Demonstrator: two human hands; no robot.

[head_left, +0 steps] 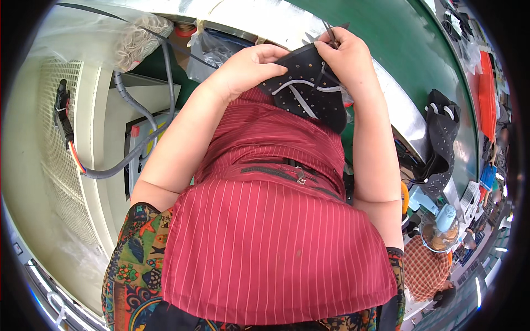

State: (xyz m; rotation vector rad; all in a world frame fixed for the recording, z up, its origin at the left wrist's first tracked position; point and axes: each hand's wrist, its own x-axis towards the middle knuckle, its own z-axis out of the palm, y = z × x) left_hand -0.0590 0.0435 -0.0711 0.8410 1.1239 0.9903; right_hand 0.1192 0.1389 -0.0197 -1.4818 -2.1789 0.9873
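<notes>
A black fabric piece (314, 77) with shiny studs and pale grey strips is held up between my hands, its lower part hanging over my red striped apron (276, 243). My left hand (248, 69) pinches its left edge between thumb and fingers. At its upper right corner, my right hand (348, 55) is closed, thumb against the cloth. Dark scissors (331, 34) stick out from the same right-hand grip; their handles are mostly hidden by the fingers.
A metal-edged bench (254, 16) with a green surface runs beyond my hands. More studded black fabric (441, 132) lies at right. Left are a bag of pale cord (141, 44), grey hoses (130, 91) and a machine housing. A small fan (440, 231) and another person (422, 270) are at lower right.
</notes>
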